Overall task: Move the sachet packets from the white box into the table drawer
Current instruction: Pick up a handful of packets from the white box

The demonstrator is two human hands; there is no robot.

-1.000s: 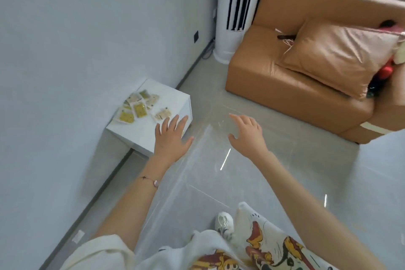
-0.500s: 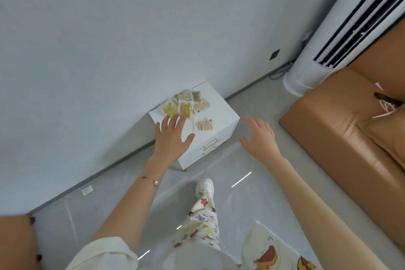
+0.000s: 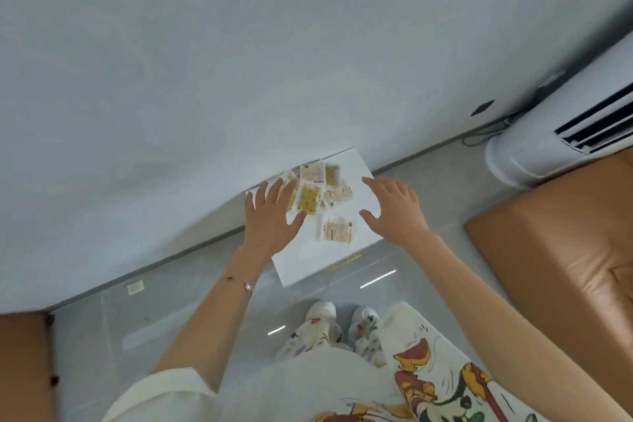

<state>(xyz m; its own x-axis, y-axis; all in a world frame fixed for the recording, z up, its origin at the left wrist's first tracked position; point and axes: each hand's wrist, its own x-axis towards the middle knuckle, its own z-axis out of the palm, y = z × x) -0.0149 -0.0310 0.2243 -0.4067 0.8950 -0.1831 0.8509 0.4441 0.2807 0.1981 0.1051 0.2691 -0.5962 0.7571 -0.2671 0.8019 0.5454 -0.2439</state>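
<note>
Several yellow and beige sachet packets (image 3: 313, 193) lie in a loose pile on top of a small white box-like table (image 3: 308, 260) standing against the wall. One beige packet (image 3: 335, 231) lies apart, nearer to me. A yellow drawer handle (image 3: 343, 263) shows on the table's front edge, and the drawer looks closed. My left hand (image 3: 272, 216) hovers with fingers spread over the left side of the pile. My right hand (image 3: 394, 207) is spread open above the table's right edge. Neither hand holds anything.
A grey wall rises behind the table. A white tower air conditioner (image 3: 561, 134) stands at the right, with a brown leather sofa (image 3: 561, 250) below it. Another brown furniture piece (image 3: 24, 363) is at the lower left. My feet in white shoes (image 3: 342, 315) stand on the grey tiled floor.
I have stepped up to the white table, which now sits directly below me. Both hands have moved from in front of it to over its top and the packets.
</note>
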